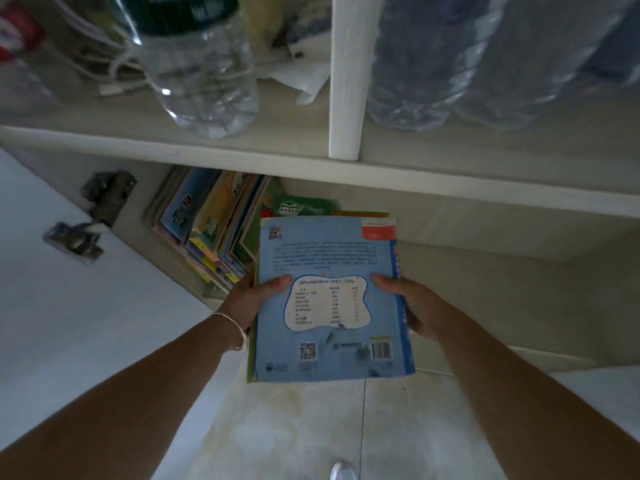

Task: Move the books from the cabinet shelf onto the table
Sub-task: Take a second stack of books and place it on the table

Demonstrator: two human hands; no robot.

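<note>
Item: stack of books [329, 299], flat, blue back cover uppermost, with green and red covers showing beneath at its far and left edges. It is held level at the mouth of the lower cabinet shelf [485, 271], its near end out over the floor [294, 427].

Hold: left hand [254, 296] grips the stack's left edge, thumb lying on the cover and fingers hidden beneath. Right hand [412, 303] grips the right edge by the spine in the same way, thumb on top. A hand on each side probably keeps the loose covers squared and stops the stack fanning open as it travels.

Remaining stock: a row of leaning books [211, 230] stands at the left end of the same shelf, just beside the held stack, tilted toward the cabinet wall. It is likely still to be moved.

Surroundings: upper shelf board [207, 147] sits directly above the stack's far end and limits how far it can be raised before it is fully out. Clear plastic bottle [204, 74] and white cables [104, 64] stand above that board; wrapped bottles [467, 64] lie right of the white divider [349, 81]. Open cabinet door [86, 323] with its hinges [104, 195] stands to the left, close to the left forearm. A shoe tip [341, 471] shows below.

Tabletop: not in view.
</note>
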